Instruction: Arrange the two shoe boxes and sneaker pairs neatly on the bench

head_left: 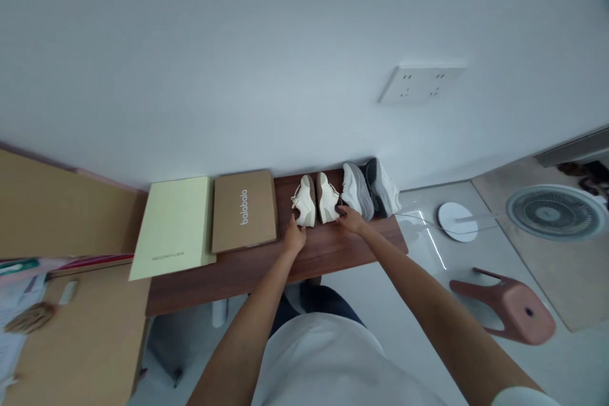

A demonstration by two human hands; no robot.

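Note:
A pair of small cream lace-up shoes lies on the dark wooden bench top. My left hand [295, 235] is at the near outer side of the left cream shoe [307, 200], its fingers closed against the shoe's end. On the other side, my right hand [351, 219] holds the near outer edge of the right cream shoe [327, 196]. A narrow gap runs between the two shoes. Just right of them stand a grey-white sneaker [356, 190] and a white sneaker with a dark part [383, 187], side by side.
Left of the shoes lie a brown shoebox [245, 209] and a pale yellow box [174, 222] on the bench [323, 250]. Cardboard [90, 330] is at far left. A pink stool [518, 311] and a standing fan [554, 212] are right. Wall sockets [423, 84] sit above.

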